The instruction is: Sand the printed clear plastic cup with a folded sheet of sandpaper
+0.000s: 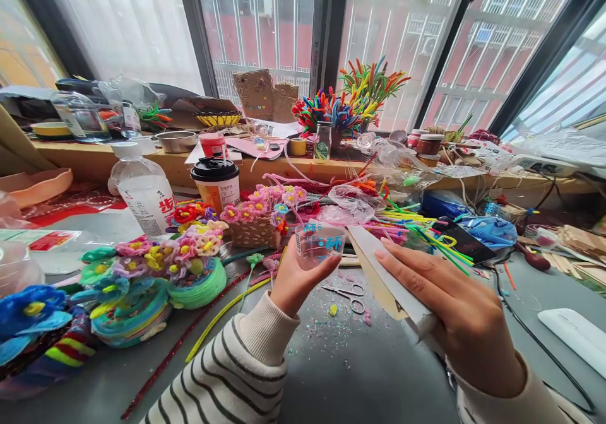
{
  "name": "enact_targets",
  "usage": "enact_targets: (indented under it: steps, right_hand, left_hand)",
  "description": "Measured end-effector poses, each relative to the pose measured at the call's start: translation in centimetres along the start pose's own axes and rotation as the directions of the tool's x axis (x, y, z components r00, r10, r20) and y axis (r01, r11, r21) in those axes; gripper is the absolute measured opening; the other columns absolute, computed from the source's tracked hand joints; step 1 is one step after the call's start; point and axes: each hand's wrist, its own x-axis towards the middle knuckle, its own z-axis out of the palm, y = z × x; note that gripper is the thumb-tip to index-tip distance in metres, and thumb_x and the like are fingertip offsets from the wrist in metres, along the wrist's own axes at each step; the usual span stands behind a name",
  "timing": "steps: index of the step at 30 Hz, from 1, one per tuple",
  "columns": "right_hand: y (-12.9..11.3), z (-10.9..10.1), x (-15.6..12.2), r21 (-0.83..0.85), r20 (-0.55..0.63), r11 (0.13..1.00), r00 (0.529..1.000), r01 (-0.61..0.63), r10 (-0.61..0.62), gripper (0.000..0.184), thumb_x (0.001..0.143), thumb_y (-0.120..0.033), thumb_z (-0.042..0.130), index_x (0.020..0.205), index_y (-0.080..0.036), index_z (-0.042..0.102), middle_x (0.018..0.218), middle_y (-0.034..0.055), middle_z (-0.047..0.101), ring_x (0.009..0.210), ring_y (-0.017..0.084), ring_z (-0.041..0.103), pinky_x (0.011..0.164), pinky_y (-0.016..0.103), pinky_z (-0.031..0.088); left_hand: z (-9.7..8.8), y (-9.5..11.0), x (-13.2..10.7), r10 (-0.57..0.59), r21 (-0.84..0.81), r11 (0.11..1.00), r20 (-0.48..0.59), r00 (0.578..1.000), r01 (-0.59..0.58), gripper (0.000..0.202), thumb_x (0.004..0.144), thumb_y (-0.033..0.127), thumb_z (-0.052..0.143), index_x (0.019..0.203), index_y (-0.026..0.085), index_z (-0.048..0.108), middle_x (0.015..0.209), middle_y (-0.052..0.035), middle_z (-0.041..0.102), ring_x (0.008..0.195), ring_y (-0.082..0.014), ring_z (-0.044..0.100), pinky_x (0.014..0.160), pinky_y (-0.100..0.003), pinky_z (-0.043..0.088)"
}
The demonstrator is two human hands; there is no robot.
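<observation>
My left hand (292, 287) is wrapped round a clear plastic cup (312, 250) with blue lettering, held above the grey table. In my right hand (457, 317) is a folded piece of white cardboard (386, 276), with the fingers lying over its top face and the thumb hidden. One end of the cardboard points at the cup's rim, and whether they touch I cannot tell. Below them small scissors (348, 294) lie on the table among scattered glitter and pink bits, close to a yellow scrap (332, 310).
Pipe-cleaner flower pots (135, 326) crowd the left, by a plastic bottle (142, 194) and a lidded drink cup (216, 184). Loose pipe cleaners (416, 228) lie behind my hands. At right are a black cable (525, 339) and a white device (575, 335).
</observation>
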Motion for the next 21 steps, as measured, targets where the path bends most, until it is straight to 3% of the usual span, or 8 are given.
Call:
enact_targets:
  steps: [8, 13, 21]
  right_hand:
    - [-1.2, 0.1, -0.3, -0.023, 0.028, 0.999, 0.998, 0.049, -0.048, 0.035, 0.086, -0.016, 0.041, 0.119, -0.013, 0.053, 0.118, 0.0122, 0.057, 0.113, 0.02, 0.051, 0.09, 0.033, 0.046]
    - [-1.5, 0.3, -0.2, -0.039, 0.024, 0.996, 0.997, 0.076, -0.075, 0.035, 0.087, -0.016, 0.038, 0.118, -0.013, 0.054, 0.118, 0.0115, 0.058, 0.113, 0.019, 0.05, 0.091, 0.03, 0.045]
    - [-1.8, 0.4, -0.7, -0.06, 0.036, 0.996, 0.997, 0.066, -0.064, 0.036, 0.088, -0.021, 0.036, 0.121, -0.015, 0.051, 0.12, 0.0105, 0.057, 0.114, 0.02, 0.05, 0.09, 0.03, 0.045]
  left_hand:
    - [-0.7, -0.8, -1.2, 0.132, 0.054, 0.99, -0.04, 0.99, -0.13, 0.068, 0.053, 0.033, 0.077, 0.105, 0.016, 0.036, 0.101, -0.0096, 0.054, 0.093, -0.0214, 0.058, 0.086, -0.041, 0.047]
    - [-0.7, -0.9, -1.4, 0.224, 0.091, 0.971, -0.013, 0.974, -0.222, 0.063, 0.058, 0.031, 0.074, 0.106, 0.018, 0.035, 0.104, -0.0094, 0.053, 0.096, -0.0207, 0.057, 0.087, -0.04, 0.047]
    - [-0.8, -1.0, -1.9, 0.284, 0.189, 0.945, -0.062, 0.957, -0.268, 0.063, 0.058, 0.032, 0.072, 0.107, 0.017, 0.035, 0.105, -0.0125, 0.053, 0.1, -0.0236, 0.055, 0.086, -0.041, 0.047]
